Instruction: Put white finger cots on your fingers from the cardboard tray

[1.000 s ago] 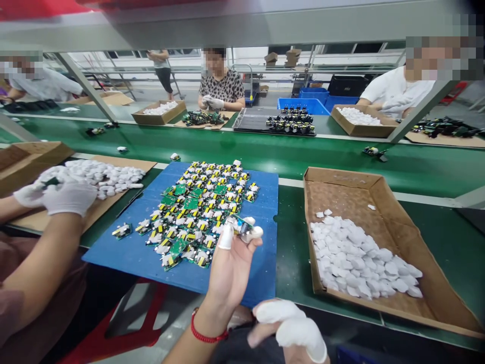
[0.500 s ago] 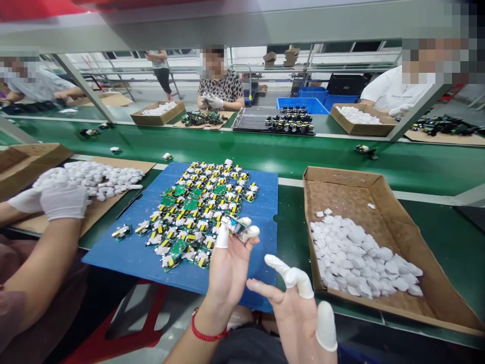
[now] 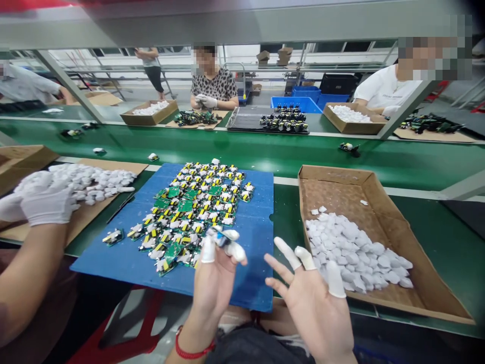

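Observation:
My left hand (image 3: 216, 275), with white finger cots and a red bracelet at the wrist, pinches a small circuit board (image 3: 223, 236) over the blue sheet (image 3: 252, 283). My right hand (image 3: 311, 298) also wears white finger cots; its fingers are spread and nothing is in it. It hovers between the blue sheet and a cardboard tray (image 3: 337, 174) on the right. White putty-like lumps (image 3: 352, 250) are heaped in that tray. Many circuit boards (image 3: 197, 202) with yellow parts and white blobs lie in rows on the sheet, a few of them green side up.
At the left, a co-worker's gloved hand (image 3: 45, 199) is over more white lumps (image 3: 102, 177) on cardboard. A green conveyor belt (image 3: 212, 144) runs across behind the sheet, with a few boards on it. Other people sit on the far side. A slanted post (image 3: 411, 101) stands at the right.
My right hand has risen and spread its fingers nearer the tray. My left hand still pinches the board and sits slightly lower and left in view. The whole view has shifted a little.

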